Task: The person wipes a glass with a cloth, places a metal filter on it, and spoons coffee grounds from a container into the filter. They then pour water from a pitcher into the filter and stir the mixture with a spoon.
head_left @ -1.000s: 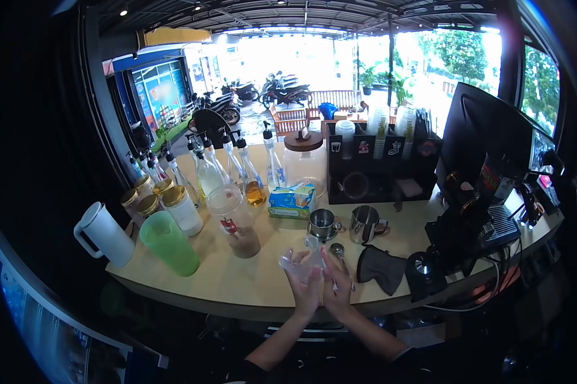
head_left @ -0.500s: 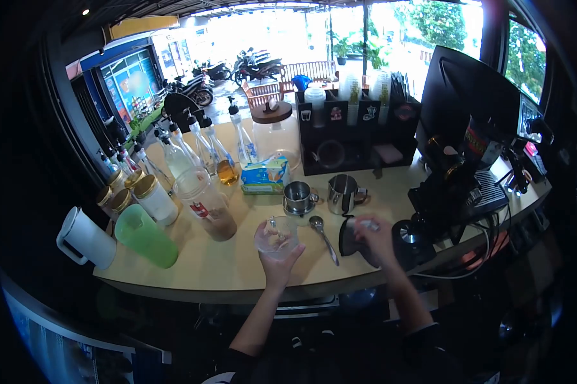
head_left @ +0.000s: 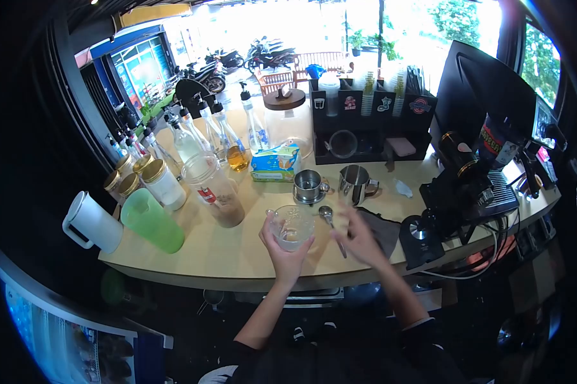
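My left hand [head_left: 284, 256] is wrapped round a clear glass cup [head_left: 293, 225] with a handle, held over the front of the counter. To its right my right hand [head_left: 359, 242] is smeared by motion, near a metal spoon [head_left: 330, 221]; whether it holds anything is not clear. A dark cloth [head_left: 383, 232] lies just beyond that hand. Behind the cup are a metal drip filter [head_left: 309, 185] and a steel jug [head_left: 354, 184]. A small white crumpled piece [head_left: 402, 187] rests right of the jug.
Left on the counter [head_left: 250, 256] stand a white jug [head_left: 93, 221], a green pitcher [head_left: 153, 221], a tall clear pitcher [head_left: 215, 192], jars and pump bottles. A tissue pack [head_left: 276, 164] and black cup rack [head_left: 372, 137] are behind; an espresso machine [head_left: 468, 173] is at right.
My right hand has moved left, off the dark cloth and toward the cup and spoon. The white crumpled piece now shows beside the jug. The camera view has shifted slightly.
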Motion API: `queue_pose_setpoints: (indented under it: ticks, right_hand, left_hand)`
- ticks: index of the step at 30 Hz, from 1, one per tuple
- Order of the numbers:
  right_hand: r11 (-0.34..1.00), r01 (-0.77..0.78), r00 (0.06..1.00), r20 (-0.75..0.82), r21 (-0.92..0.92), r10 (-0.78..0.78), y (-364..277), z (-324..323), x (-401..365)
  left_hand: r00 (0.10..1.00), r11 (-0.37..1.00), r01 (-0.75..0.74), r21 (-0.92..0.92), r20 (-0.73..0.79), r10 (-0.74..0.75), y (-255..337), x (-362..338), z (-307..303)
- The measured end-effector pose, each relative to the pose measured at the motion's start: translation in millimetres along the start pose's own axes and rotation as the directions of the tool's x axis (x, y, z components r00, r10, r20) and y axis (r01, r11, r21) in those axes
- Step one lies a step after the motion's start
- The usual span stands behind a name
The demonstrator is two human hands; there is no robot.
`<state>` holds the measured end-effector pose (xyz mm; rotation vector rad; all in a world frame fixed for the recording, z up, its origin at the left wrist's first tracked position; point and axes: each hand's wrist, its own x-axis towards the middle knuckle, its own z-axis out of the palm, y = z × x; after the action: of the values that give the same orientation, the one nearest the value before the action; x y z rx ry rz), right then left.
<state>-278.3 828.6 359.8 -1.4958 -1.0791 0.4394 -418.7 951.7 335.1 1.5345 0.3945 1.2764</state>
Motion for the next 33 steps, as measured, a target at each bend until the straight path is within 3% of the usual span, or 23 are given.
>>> queue_pose_setpoints:
  ticks: [2,3,5,8,10,15,20,23,30,33]
  right_hand:
    - [0.981,-0.023,0.995,0.099,0.195,0.003,-5,43,-3]
    - [0.98,-0.022,0.995,0.103,0.2,0.002,-5,62,-2]
    - [0.918,0.006,1.0,0.016,0.396,-0.014,-2,89,4]
    - [0.924,0.011,1.0,0.019,0.382,-0.02,-3,88,16]
    - [0.959,0.022,0.998,0.048,0.284,-0.037,-8,81,23]
    - [0.935,-0.017,0.993,0.113,0.355,-0.024,26,81,44]
    - [0.929,-0.024,0.993,0.119,0.368,-0.021,38,86,54]
    - [0.941,-0.029,0.992,0.125,0.336,-0.014,45,89,58]
    - [0.924,-0.016,0.991,0.127,0.381,-0.035,50,84,61]
    - [0.932,-0.063,0.993,0.118,0.356,0.022,46,83,57]
  left_hand:
    - [0.999,0.995,-0.039,0.092,-0.018,0.041,-4,-7,3]
    - [0.996,0.981,-0.076,0.179,-0.03,0.083,-8,-12,5]
    - [0.993,0.981,-0.087,0.172,-0.063,0.099,-13,-16,3]
    - [0.998,0.989,-0.064,0.132,-0.004,0.065,-10,-15,-8]
    - [0.983,1.0,0.023,0.006,0.181,-0.024,-16,-13,-26]
    - [0.981,0.991,-0.037,0.128,0.195,0.012,-13,10,-59]
    - [0.904,0.994,0.056,0.092,0.418,-0.09,-26,38,-78]
    - [0.91,0.991,0.118,0.057,0.393,-0.131,-35,45,-77]
    - [0.938,0.992,0.125,-0.015,0.329,-0.113,-49,46,-72]
    - [0.94,0.993,0.114,0.026,0.322,-0.116,-48,47,-73]
